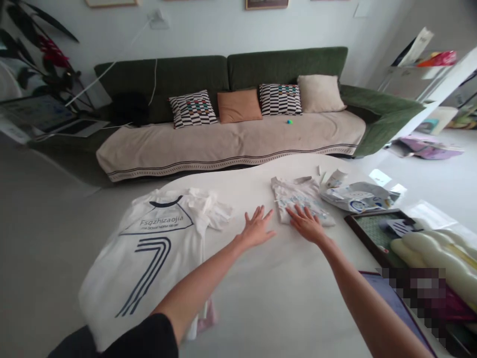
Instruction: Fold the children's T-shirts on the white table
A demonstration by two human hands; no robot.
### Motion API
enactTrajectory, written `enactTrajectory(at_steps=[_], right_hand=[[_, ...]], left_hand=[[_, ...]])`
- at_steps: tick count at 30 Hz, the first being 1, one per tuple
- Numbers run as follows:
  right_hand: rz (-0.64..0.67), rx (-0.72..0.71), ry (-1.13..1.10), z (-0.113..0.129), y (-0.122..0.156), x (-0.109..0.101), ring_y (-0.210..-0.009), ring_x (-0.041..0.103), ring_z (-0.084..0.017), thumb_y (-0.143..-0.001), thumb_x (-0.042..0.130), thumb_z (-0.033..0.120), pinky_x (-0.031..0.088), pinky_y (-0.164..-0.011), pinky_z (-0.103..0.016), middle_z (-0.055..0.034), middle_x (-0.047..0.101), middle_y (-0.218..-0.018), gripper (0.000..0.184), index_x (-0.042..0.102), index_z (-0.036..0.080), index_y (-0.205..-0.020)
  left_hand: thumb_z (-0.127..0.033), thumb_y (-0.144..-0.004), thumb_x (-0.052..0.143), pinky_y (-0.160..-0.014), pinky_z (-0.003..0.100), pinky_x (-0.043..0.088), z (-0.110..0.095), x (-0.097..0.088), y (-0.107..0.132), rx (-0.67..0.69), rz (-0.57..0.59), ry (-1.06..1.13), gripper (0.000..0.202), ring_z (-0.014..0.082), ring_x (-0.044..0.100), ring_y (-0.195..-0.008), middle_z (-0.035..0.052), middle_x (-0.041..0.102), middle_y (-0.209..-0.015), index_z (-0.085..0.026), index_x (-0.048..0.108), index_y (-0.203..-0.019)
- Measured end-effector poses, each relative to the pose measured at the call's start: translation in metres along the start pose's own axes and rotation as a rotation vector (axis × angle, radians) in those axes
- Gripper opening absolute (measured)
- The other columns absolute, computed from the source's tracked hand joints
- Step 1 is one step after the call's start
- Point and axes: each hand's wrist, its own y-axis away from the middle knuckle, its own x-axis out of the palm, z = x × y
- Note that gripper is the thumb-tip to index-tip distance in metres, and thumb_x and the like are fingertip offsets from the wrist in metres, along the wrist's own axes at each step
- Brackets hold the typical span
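My left hand point(256, 227) lies open and flat on the white table point(268, 298), fingers spread, just left of a small folded white garment point(300, 199) with pale blue print. Fingers of my right hand point(306, 223) are stretched out flat on that garment's near edge. A white shirt point(143, 258) with a dark blue "7" and lettering is spread out at the table's left, hanging partly over the edge.
Crumpled plastic packaging point(357, 196) lies right of the folded garment. A dark framed tray point(376, 233) and pale yellowish cushions point(439, 253) sit at the right. A green sofa point(231, 74) with a beige cover and several pillows stands behind the table.
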Motion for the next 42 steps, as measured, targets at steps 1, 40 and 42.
enactTrajectory(at_steps=[1, 40, 42], right_hand=[[-0.003, -0.002, 0.012, -0.003, -0.001, 0.001, -0.132, 0.011, -0.031, -0.089, 0.026, 0.038, 0.021, -0.098, -0.057, 0.0003, 0.02, -0.145, 0.048, 0.022, 0.036, -0.137], [-0.307, -0.272, -0.535, 0.312, 0.166, -0.116, -0.079, 0.054, -0.014, -0.073, 0.04, 0.006, 0.04, -0.075, -0.022, -0.0065, 0.061, -0.083, 0.031, 0.065, 0.014, -0.089], [-0.387, -0.255, -0.572, 0.301, 0.161, -0.133, -0.077, 0.054, -0.014, -0.07, 0.042, 0.007, 0.04, -0.074, -0.023, -0.0056, 0.062, -0.079, 0.029, 0.067, 0.015, -0.084]], left_hand=[[-0.047, -0.078, 0.047, -0.102, 0.057, 0.007, 0.012, -0.009, 0.03, -0.028, -0.019, -0.004, 0.071, 0.0281, 0.007, -0.134, 0.009, 0.012, -0.147, -0.028, 0.015, -0.139], [-0.005, -0.072, 0.045, -0.089, 0.039, 0.042, 0.168, -0.068, 0.4, -0.765, -0.475, 0.031, 0.048, 0.0261, 0.052, -0.108, 0.011, 0.055, -0.12, -0.017, 0.052, -0.118], [-0.009, -0.074, 0.048, -0.082, 0.037, 0.047, 0.177, -0.082, 0.411, -0.87, -0.514, 0.275, 0.041, 0.0249, 0.057, -0.099, 0.0132, 0.058, -0.113, -0.015, 0.055, -0.114]])
